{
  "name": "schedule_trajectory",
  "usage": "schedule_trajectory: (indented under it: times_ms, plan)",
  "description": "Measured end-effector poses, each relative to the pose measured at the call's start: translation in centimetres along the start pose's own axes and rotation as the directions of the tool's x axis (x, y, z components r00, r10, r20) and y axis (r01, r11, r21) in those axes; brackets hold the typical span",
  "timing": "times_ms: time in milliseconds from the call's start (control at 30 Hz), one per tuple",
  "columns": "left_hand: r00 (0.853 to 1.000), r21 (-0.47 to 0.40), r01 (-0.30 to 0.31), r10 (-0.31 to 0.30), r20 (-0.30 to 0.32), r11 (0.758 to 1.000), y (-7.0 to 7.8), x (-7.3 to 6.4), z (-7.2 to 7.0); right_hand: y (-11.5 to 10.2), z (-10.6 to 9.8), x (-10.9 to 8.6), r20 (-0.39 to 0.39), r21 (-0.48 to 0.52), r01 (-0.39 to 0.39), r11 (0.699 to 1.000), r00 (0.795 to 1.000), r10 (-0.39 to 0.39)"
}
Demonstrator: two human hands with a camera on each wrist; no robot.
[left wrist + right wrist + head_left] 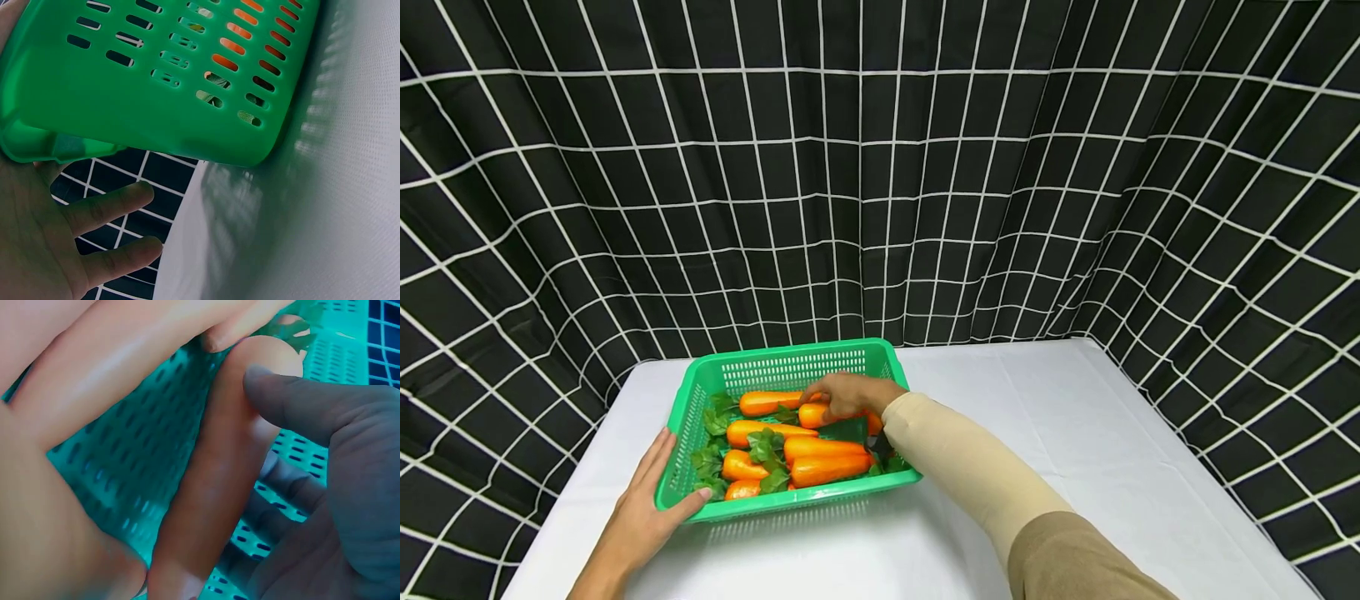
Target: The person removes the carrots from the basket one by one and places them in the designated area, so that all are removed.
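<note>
Right hand point(844, 393) pinches a tapered orange carrot point(212, 469), grasping step, apparently; spread left hand point(642, 507) touches the green plastic basket point(94, 106); steady grip needed next.

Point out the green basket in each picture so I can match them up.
Head: the green basket sits left of centre, in the lower half.
Left wrist: the basket's slotted outside fills much of the upper left.
Right wrist: its slotted inside shows between and behind the carrots.
Shared landmark: the black curtain with white grid lines, visible in all three.
</note>
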State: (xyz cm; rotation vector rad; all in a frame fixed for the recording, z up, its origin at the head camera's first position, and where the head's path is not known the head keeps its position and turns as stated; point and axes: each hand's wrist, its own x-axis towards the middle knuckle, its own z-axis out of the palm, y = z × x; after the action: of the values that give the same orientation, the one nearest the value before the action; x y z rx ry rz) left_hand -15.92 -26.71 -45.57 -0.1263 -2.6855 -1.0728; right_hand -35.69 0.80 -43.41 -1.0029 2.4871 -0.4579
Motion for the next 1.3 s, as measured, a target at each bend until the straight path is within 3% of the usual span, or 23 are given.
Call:
schedule_trajectory:
  times_ms: [333,567,867,1067,1300]
  plan:
    - [1.000,-0.003,-0.002,0.002,0.000,1.000,-0.2,0.1,0.1,-0.3,-0.6,-0.4,-0.056,0.142,0.025,0.989,0.998,-0.017]
    - [1.000,-0.013,-0.021,0.021,-0.008,1.000,-0.1,-0.1,0.1,-0.7,-1.0,-0.8,-0.084,0.264,0.042,0.964,0.996,-0.021]
    - [1.000,-0.007,-0.006,0.006,-0.001,1.000,-0.2,0.0,0.1,-0.6,-1.3,-1.1,-0.191,0.276,0.100,0.956,0.981,-0.048]
    - [1.000,-0.012,-0.019,0.019,-0.004,1.000,-0.1,-0.1,-0.1,-0.5,-1.7,-1.8,-0.307,0.435,0.165,0.885,0.951,-0.026]
    - [1.000,-0.002,-0.005,0.005,0.003,1.000,0.3,-0.1,-0.3,-0.6,-2.2,-3.2,-0.370,0.633,0.195,0.749,0.926,0.072]
